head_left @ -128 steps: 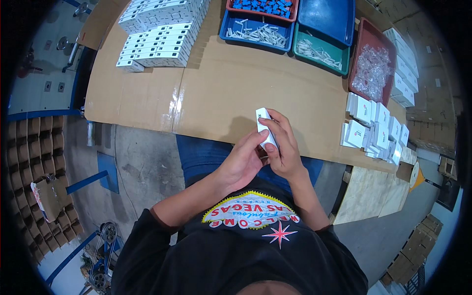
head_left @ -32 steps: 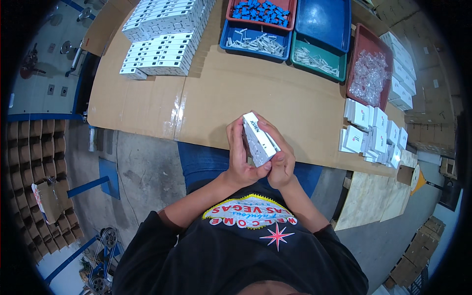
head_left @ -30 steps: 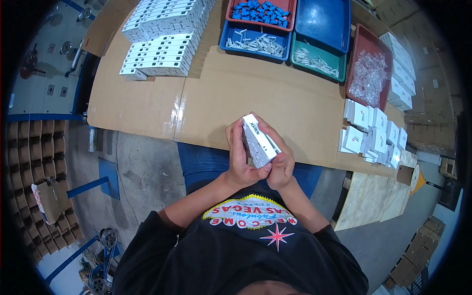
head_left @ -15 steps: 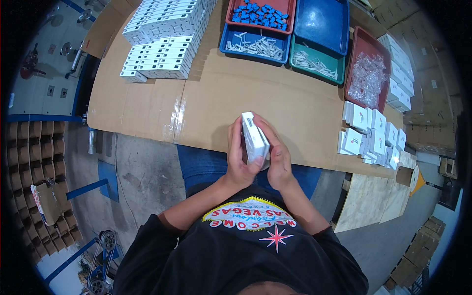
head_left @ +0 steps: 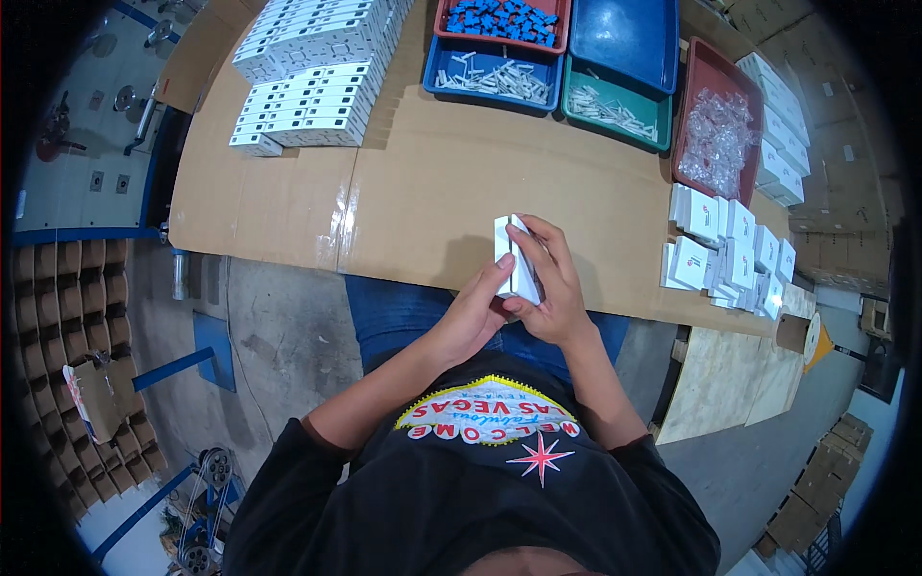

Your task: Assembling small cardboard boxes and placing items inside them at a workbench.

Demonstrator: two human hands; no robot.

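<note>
Where cardboard (head_left: pixel 432 182) ends — both hands (head_left: pixel 471 319) (head_left: pixel 559 300) hold a box (head_left: pixel 523 280).

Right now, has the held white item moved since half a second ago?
Yes: the white item is slightly further right, away from the taped seam.

At the left, a cardboard grid (head_left: pixel 60 331) is near a blue metal bar (head_left: pixel 173 370). Below there is a pulley machine (head_left: pixel 219 468). At the right are pale plywood boards (head_left: pixel 720 384) and, lower, brown cartons (head_left: pixel 834 463).
</note>
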